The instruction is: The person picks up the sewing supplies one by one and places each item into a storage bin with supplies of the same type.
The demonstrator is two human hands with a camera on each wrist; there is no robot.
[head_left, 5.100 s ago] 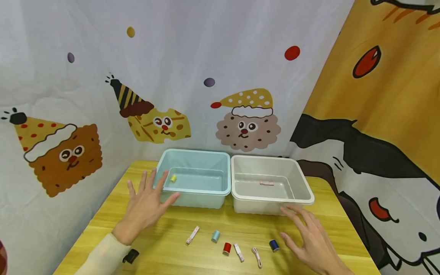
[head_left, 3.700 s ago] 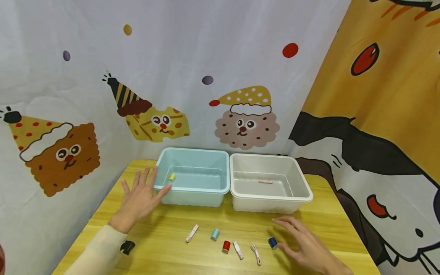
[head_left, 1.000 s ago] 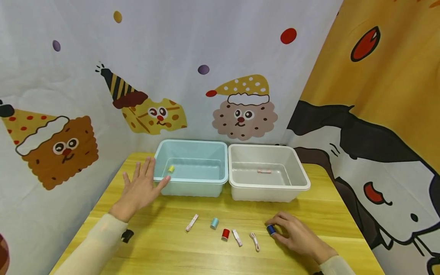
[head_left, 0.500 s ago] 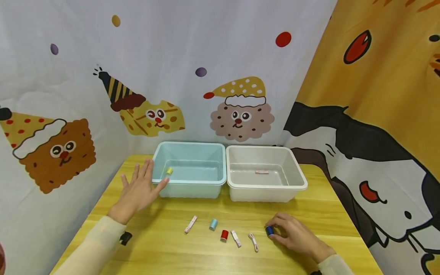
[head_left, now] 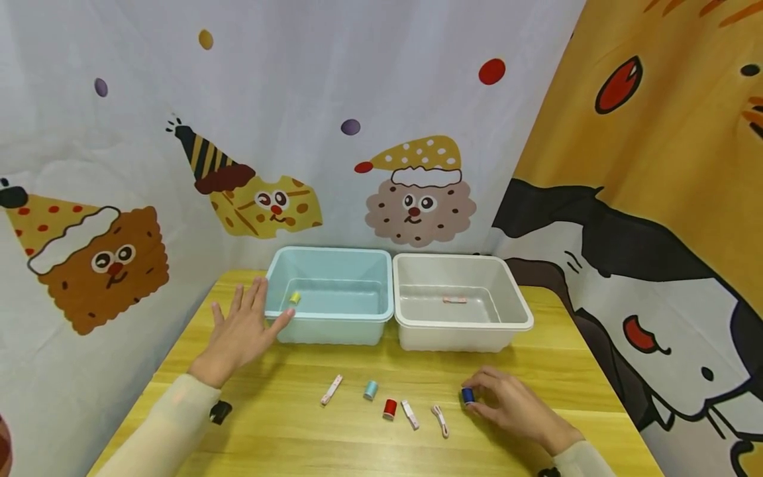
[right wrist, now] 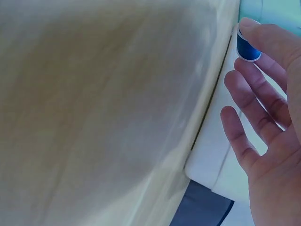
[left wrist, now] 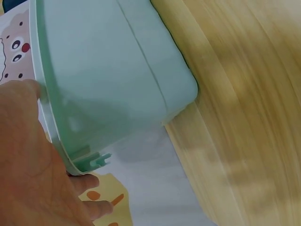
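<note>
My right hand (head_left: 517, 409) pinches a dark blue thread spool (head_left: 467, 396) between thumb and fingers at the right of the table. In the right wrist view the thumb covers one end of the spool (right wrist: 248, 48), and the other fingers are spread loosely. Whether the spool touches the table I cannot tell. My left hand (head_left: 238, 334) is spread at the left end of the light blue bin (head_left: 334, 329); in the left wrist view it touches the bin's rim (left wrist: 46, 110). A yellow spool (head_left: 295, 298) lies in that bin.
Beside the blue bin stands an off-white bin (head_left: 461, 336) with a folded pinkish strip (head_left: 454, 300) inside. On the table lie a light blue spool (head_left: 371, 390), a red spool (head_left: 390, 409) and folded whitish strips (head_left: 331, 390), (head_left: 410, 415), (head_left: 440, 421). A patterned curtain (head_left: 286, 79) hangs behind.
My right hand has come down from near the off-white bin and taken hold of the dark blue spool. My left hand has shifted slightly left to the blue bin's edge. Little differs over the last second.
</note>
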